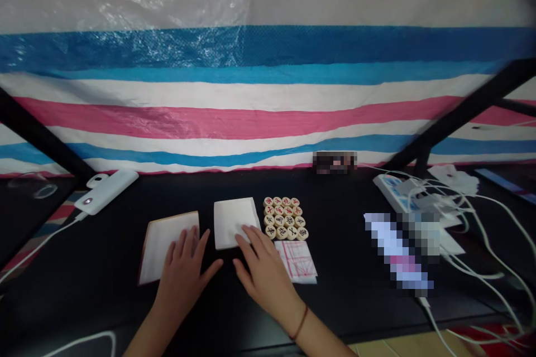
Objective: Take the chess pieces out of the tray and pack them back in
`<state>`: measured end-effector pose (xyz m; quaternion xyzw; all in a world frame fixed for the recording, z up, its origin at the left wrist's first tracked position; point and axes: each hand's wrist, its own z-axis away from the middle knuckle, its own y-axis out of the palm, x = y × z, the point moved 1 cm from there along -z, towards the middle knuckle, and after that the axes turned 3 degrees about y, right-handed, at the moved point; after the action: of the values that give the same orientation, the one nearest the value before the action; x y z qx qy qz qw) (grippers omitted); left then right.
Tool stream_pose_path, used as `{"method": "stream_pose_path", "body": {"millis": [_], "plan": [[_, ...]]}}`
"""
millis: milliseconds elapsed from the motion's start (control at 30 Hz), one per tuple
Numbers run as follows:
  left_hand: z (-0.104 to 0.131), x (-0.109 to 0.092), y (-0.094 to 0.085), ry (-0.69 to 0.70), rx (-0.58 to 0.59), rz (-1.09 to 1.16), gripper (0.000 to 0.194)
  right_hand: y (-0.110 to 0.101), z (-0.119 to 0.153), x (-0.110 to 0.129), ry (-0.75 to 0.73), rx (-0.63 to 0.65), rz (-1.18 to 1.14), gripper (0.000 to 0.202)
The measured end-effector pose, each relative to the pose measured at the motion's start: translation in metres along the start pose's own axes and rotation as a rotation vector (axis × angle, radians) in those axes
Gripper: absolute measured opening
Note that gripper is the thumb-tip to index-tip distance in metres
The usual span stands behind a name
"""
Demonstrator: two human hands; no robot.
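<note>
My left hand (186, 259) lies with fingers spread over the right part of a shallow box piece with a white inside and a tan edge (157, 240). Fingertips of my right hand (262, 259), also spread, rest at the lower right of a second white box piece (234, 220). Right of that piece sit round Chinese chess pieces (286, 217) in a square block, red characters in the back rows and black in the front ones. A folded paper with pink lines (299, 259) lies just in front of them, partly behind my right hand.
A white power bank (111, 192) with a cable lies at the back left of the black table (335, 301). On the right are a power strip (391, 189), tangled white cables (494, 234) and a blurred-out phone-like object (396, 254). Striped plastic sheeting (251, 122) hangs behind.
</note>
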<state>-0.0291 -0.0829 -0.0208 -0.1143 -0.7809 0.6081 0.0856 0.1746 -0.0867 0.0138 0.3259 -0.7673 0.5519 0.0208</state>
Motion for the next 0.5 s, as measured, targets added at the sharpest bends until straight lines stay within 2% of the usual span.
{"method": "stream_pose_path", "body": {"millis": [67, 167, 367, 500], "plan": [[-0.006, 0.005, 0.002, 0.025, 0.002, -0.007, 0.058, 0.011, -0.015, 0.003, -0.096, 0.095, 0.055, 0.036], [-0.020, 0.012, 0.002, 0.033, -0.017, -0.010, 0.055, 0.022, -0.030, -0.002, -0.154, 0.163, 0.106, 0.027], [-0.040, 0.009, 0.009, 0.077, -0.074, -0.030, 0.062, 0.028, -0.041, -0.013, -0.178, 0.154, 0.131, 0.026], [-0.040, 0.003, -0.002, 0.083, -0.249, -0.038, 0.055, 0.024, -0.034, -0.006, -0.208, 0.050, 0.105, 0.030]]}}
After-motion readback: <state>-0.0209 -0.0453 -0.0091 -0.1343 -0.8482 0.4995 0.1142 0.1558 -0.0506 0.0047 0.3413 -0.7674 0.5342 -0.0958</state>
